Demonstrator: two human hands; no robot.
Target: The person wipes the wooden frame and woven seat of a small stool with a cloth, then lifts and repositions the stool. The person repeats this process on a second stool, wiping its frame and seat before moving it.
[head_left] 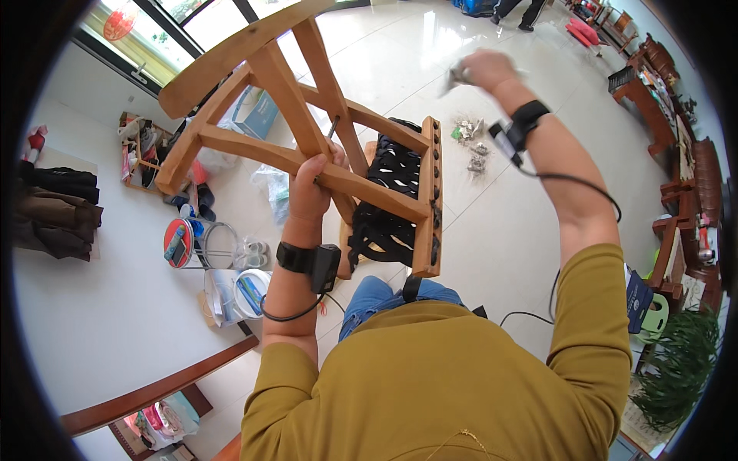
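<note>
My left hand grips a wooden folding stool by its crossed legs and holds it tilted on its side off the floor. Black woven straps form its seat, laced through a slotted wooden rail on the right. A metal pin shows at the leg crossing. Out to the upper right, apart from the stool, my right hand is closed on a greyish-white crumpled cloth or tissue. Motion blurs this hand, so the material cannot be settled. Both wrists wear black straps with cabled devices.
Small piles of dirt and scraps lie on the tiled floor. Left of me are a round metal-framed stool, a white bucket and a shoe rack. Carved wooden furniture lines the right; another person's legs stand far off.
</note>
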